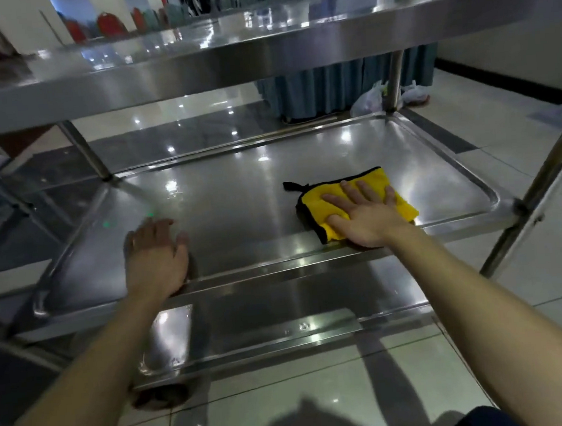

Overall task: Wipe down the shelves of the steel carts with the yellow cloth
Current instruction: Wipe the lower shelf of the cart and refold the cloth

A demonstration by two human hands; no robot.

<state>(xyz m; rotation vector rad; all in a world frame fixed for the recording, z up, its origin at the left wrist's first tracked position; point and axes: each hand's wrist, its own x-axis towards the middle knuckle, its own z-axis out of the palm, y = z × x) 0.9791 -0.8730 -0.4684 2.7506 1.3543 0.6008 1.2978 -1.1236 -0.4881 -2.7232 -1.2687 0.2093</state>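
Note:
A steel cart fills the view, with a top shelf (262, 57), a middle shelf (232, 196) and a bottom shelf (280, 316). The yellow cloth (319, 206), edged in black, lies on the right part of the middle shelf near its front rim. My right hand (366, 213) presses flat on the cloth with fingers spread and straight. My left hand (156, 254) rests palm down on the left front part of the same shelf, fingers straight, holding nothing.
Steel posts (395, 81) stand at the cart's corners, and the top shelf overhangs close above my hands. Beyond the cart are a teal skirted table (324, 90), plastic bags (370, 101) on the tiled floor, and red chairs (110, 23) at the back.

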